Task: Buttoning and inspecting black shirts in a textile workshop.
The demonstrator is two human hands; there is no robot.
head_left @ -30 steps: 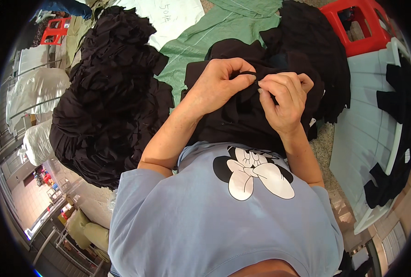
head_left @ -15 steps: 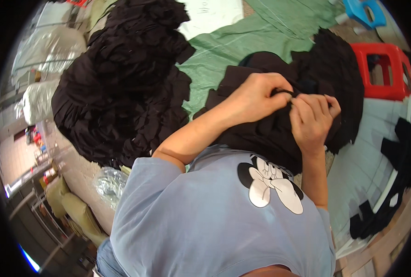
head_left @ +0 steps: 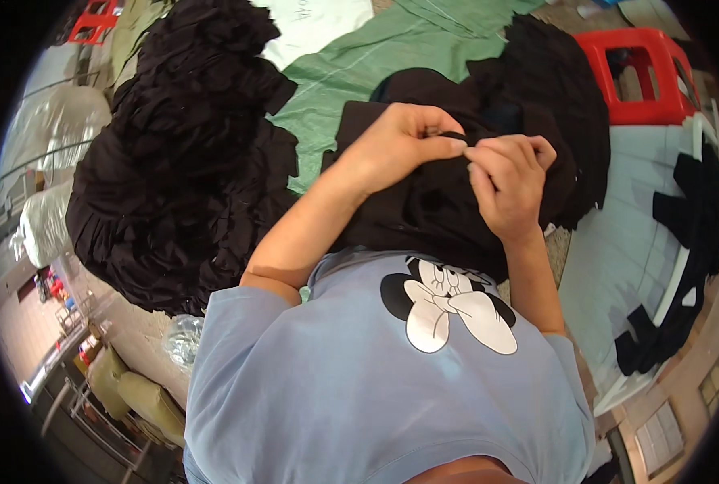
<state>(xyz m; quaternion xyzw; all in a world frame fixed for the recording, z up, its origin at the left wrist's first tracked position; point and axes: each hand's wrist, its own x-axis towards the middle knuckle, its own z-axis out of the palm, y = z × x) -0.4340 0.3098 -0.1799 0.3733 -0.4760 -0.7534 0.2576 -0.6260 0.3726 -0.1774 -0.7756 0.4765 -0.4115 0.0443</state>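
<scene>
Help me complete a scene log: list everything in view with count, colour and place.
Cloth piles: two, black, left and upper right
Worked cloth: count unclear, black, under the hands
Green sheet: one, green, beyond
White sheet: one, white, top
Red stools: two, red, upper right and top left
Panel: one, pale blue, right
Cloth pieces: count unclear, black, along panel
Wrapped bundles: two, whitish, far left
Background clutter: indistinct
Shirt: one, light blue, worn
Left hand, right hand: bare, centre

Red stool [head_left: 663,81] beside pale table [head_left: 606,222], tiled floor [head_left: 33,329] opposite.
</scene>
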